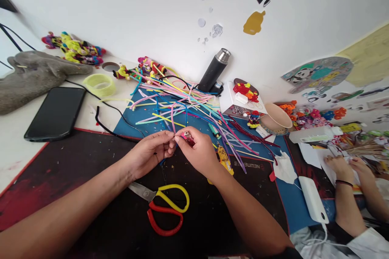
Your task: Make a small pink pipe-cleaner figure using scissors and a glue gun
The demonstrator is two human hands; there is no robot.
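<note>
Over the dark mat, my left hand [156,147] and my right hand [197,149] meet with their fingertips pinched together. Inside my right hand is a small pink-and-red fuzzy piece [187,136], mostly covered by the fingers. A lilac pipe cleaner [172,118] rises from where my fingertips meet; my left thumb and forefinger seem closed on its lower end. Just below my hands lie scissors [162,206] with one yellow and one red handle, their blades partly behind my left wrist. Many loose pipe cleaners [191,103] spread out beyond my hands.
A black phone [55,113] and a coil of yellow-green cord [99,85] lie left. Behind are a black flask [214,70], a white box [241,101] and finished fuzzy dolls [75,48]. At right, a co-worker's hands [340,168] work near a white power bank [313,199].
</note>
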